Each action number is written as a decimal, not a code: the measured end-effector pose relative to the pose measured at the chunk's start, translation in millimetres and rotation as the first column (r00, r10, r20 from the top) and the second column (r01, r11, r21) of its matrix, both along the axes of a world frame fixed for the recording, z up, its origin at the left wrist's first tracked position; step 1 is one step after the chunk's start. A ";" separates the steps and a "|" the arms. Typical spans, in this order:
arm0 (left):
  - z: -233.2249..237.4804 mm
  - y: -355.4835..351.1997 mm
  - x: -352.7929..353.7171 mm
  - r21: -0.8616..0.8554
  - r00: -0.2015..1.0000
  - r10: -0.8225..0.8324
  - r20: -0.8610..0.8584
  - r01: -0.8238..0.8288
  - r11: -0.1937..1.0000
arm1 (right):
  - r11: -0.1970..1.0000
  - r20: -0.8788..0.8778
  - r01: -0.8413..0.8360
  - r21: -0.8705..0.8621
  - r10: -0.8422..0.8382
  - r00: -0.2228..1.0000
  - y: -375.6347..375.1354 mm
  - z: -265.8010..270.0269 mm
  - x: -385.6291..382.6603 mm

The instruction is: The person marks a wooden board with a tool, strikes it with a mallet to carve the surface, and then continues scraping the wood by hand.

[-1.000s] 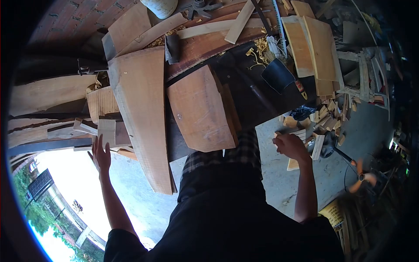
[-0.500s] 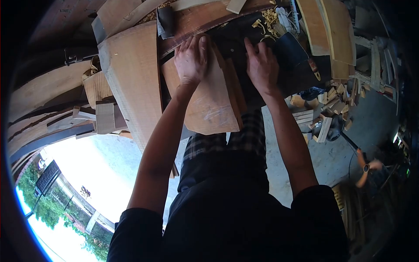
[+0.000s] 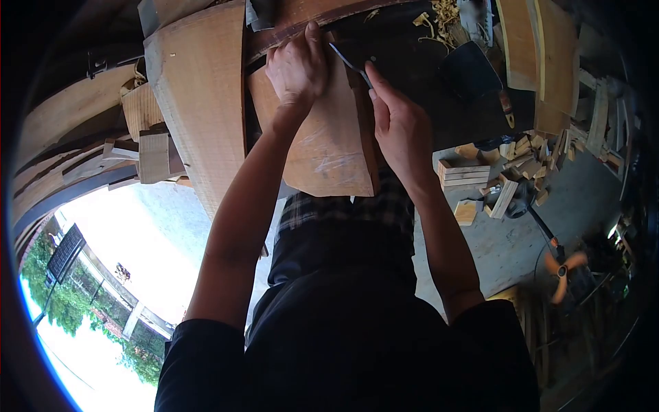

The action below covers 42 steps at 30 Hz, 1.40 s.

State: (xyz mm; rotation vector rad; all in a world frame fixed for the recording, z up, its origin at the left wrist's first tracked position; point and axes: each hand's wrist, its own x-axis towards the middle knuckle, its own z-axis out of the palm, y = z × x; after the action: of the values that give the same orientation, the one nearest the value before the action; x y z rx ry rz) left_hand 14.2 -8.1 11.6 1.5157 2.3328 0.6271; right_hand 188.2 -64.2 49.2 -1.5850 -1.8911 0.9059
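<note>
A pale wooden board (image 3: 329,147) with a slanted near end and light scuff marks lies on the dark bench, pointing toward my body. My left hand (image 3: 295,72) bears on its far part, fingers bent over the far left edge and thumb pointing forward. In my right hand (image 3: 403,123) is a slim metal tool (image 3: 349,60) with a bent, bright tip, gripped with the index finger stretched along it. The tip reaches over the board's far right corner, close to my left thumb. My palm hides the tool's rear part.
A wide plank (image 3: 199,89) lies to the left. On the bench's right are wood shavings (image 3: 446,24), a dark flat blade-like piece (image 3: 470,72) and a wooden-handled brush (image 3: 506,110). Offcuts (image 3: 528,161) and an orange-bladed fan (image 3: 563,271) are on the floor at right.
My right hand has turned inward and moved nearer the board, and the metal tool now shows in it. The left hand stays on the board; the whole view has shifted slightly.
</note>
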 end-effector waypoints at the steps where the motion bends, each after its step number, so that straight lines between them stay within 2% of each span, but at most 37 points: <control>1: 0.8 -1.0 -0.5 -0.003 1.000 0.008 -0.001 -0.008 1.000 | 0.999 0.065 -0.005 0.036 0.002 0.998 6.0 -0.9 -2.5; 5: 2.4 0.3 1.6 0.005 0.999 -0.016 -0.031 0.016 1.000 | 0.993 0.047 -0.033 0.112 0.028 0.999 0.3 4.2 1.0; 7: 0.7 -1.1 -1.4 0.032 0.998 -0.013 -0.062 0.015 0.999 | 0.996 0.128 -0.046 0.081 0.036 0.991 -3.3 6.3 3.2; 9: 1.5 -1.5 -0.9 -0.024 0.997 -0.039 -0.067 0.038 0.999 | 0.993 0.127 -0.041 0.107 0.027 0.992 11.5 1.2 -5.5; 14: 6.0 2.1 -0.3 0.012 0.997 -0.041 -0.070 0.042 0.999 | 0.989 0.178 -0.050 0.138 0.025 0.984 7.6 7.0 -3.9; 17: 6.7 -3.0 1.9 0.031 0.998 -0.057 -0.018 0.057 0.998 | 0.997 0.179 -0.043 0.069 0.030 0.983 2.4 12.3 -2.0; 19: 4.3 0.2 -0.2 -0.026 0.997 -0.054 -0.047 0.053 0.998 | 0.999 0.235 -0.034 -0.021 0.038 0.971 20.1 18.2 -13.1; 22: 10.2 0.9 0.5 -0.020 0.997 -0.054 -0.061 0.053 0.998 | 0.998 0.190 -0.039 0.042 0.030 0.981 11.0 15.6 -8.9; 25: 5.9 -0.2 -1.1 0.003 0.997 -0.068 -0.042 0.068 0.998 | 0.994 0.232 -0.055 0.091 0.033 0.972 -0.4 12.7 -0.6; 27: 4.2 1.3 -1.8 -0.080 0.999 -0.039 -0.034 0.036 0.996 | 0.995 0.247 -0.056 0.086 0.033 0.968 3.0 13.7 -2.2; 36: 1.7 0.0 -2.4 -0.023 0.996 -0.059 -0.069 0.058 0.998 | 0.993 0.255 0.000 0.116 -0.030 0.966 0.5 7.4 -14.4; 39: -1.8 -0.4 1.6 -0.003 0.994 -0.040 -0.100 0.040 0.999 | 0.983 0.249 0.012 0.182 -0.058 0.967 9.5 6.9 -18.5; 41: -0.5 0.6 -1.6 -0.006 0.992 -0.004 -0.125 0.003 1.000 | 0.997 0.287 -0.013 0.080 -0.010 0.958 -6.1 15.3 -9.6; 42: 1.9 0.1 -3.0 0.005 0.999 -0.004 -0.053 0.005 1.000 | 0.997 0.289 -0.016 0.080 -0.008 0.957 -6.1 15.9 -9.9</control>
State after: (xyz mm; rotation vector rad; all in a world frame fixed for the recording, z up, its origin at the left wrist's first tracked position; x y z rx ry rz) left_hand 11.2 -8.0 13.5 1.5574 2.3677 0.5988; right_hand 178.3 -70.3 65.2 -1.7414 -2.0987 0.6147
